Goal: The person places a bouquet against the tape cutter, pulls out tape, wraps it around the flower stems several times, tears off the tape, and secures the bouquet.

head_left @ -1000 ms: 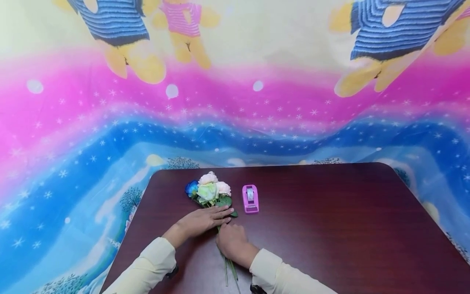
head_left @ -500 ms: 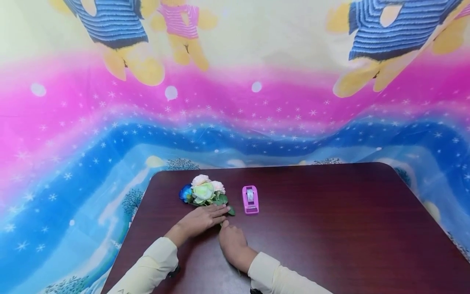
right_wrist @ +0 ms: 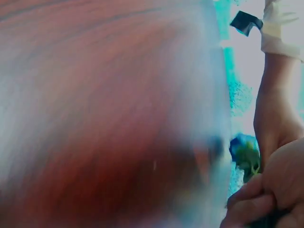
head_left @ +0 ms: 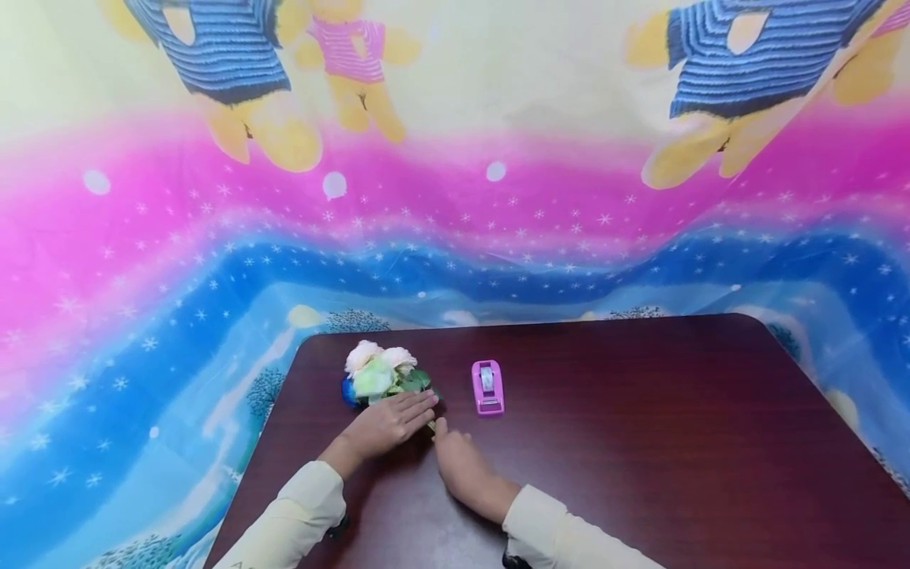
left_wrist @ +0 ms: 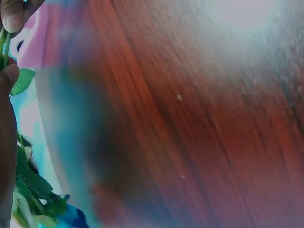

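A bouquet of artificial flowers [head_left: 375, 378], pale pink, light green and blue, lies sideways near the table's far left part. My left hand [head_left: 387, 423] holds it just below the blooms, fingers laid across the leaves. In the left wrist view its thumb presses on the green stems [left_wrist: 5, 45]. My right hand [head_left: 465, 470] grips the stems lower down, close beside the left fingertips; its curled fingers [right_wrist: 251, 209] show in the right wrist view. Both hands cover most of the stems. A blue flower [right_wrist: 242, 142] peeks out past the left hand there.
A pink tape dispenser [head_left: 487, 387] with a clear roll stands right of the bouquet. The dark red-brown wooden table [head_left: 640, 427] reaches back to a colourful printed cloth [head_left: 441, 190]. Dark straps sit at the cream sleeves [head_left: 302, 498].
The blooms have shifted left and turned, the blue flower now partly behind the others. The right hand has moved slightly right, and the lower stem ends have gone from sight.
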A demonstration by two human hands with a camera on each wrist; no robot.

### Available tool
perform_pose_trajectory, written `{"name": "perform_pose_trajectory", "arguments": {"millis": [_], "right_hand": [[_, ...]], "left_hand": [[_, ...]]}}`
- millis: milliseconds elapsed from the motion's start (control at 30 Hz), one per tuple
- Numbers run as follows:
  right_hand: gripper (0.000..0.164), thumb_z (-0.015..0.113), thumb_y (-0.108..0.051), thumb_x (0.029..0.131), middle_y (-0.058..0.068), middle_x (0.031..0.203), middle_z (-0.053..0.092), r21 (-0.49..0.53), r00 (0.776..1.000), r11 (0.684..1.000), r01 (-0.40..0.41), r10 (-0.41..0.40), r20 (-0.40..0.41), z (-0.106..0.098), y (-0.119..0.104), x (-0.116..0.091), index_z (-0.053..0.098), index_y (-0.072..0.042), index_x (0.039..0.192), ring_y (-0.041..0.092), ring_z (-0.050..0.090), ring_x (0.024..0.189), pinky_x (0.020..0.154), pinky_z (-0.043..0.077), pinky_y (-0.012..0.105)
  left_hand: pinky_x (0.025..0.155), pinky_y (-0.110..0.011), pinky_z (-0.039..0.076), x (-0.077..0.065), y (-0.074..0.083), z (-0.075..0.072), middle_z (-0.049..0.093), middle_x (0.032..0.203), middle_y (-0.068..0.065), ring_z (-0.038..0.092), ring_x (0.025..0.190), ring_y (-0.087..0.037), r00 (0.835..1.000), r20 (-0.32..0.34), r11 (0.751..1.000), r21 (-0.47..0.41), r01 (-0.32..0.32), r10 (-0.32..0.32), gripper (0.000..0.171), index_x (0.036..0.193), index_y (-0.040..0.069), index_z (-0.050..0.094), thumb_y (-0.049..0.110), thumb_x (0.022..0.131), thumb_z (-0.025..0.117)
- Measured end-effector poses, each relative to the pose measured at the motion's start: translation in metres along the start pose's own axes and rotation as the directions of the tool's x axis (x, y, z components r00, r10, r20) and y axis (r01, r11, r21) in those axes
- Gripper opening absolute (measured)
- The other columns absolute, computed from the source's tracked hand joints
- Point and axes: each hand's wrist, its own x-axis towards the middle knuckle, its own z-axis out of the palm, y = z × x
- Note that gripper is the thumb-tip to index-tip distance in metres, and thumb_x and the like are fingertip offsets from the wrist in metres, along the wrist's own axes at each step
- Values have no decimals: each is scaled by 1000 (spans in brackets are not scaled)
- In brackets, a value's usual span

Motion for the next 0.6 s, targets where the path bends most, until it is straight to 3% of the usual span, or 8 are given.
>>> {"name": "perform_pose_trajectory", "arguments": {"millis": [133, 267, 467, 600], "right_hand": [[11, 61, -14, 101, 7, 69, 66, 89, 998, 995, 48, -44, -49, -9, 20, 2, 57, -4, 103, 27, 68, 60, 52, 55, 39], [14, 60, -20, 103, 2, 63, 62, 96, 993, 989, 115, -111, -39, -17, 42, 2, 54, -9, 98, 22, 65, 56, 49, 51, 36], [13, 65, -18, 99, 0, 65, 61, 62, 982, 980, 190, -188, -36, -23, 65, -1, 57, -8, 99, 22, 67, 58, 51, 53, 36], [12, 65, -18, 98, -1, 64, 59, 17, 971, 972, 234, -233, -52, -24, 75, -2, 59, -8, 101, 22, 67, 57, 51, 54, 37]], "left_hand": [[97, -34, 57, 10, 2, -4, 75, 123, -11, 71, 117, -22, 998, -63, 1000, 18, 4, -3, 52, 116, 6, 76, 1, 111, 24], [94, -34, 59, 24, 8, -13, 77, 116, -9, 74, 111, -21, 997, -74, 996, 81, 29, -22, 49, 116, 6, 76, -1, 110, 28], [101, -35, 56, 51, 27, -27, 74, 124, -10, 70, 120, -22, 991, 73, 990, 89, 106, -112, 51, 127, 4, 71, -1, 110, 24], [100, -33, 56, 64, 37, -30, 74, 121, -12, 71, 117, -23, 975, 136, 984, 15, 177, -178, 34, 128, -1, 69, 1, 105, 44]]}}
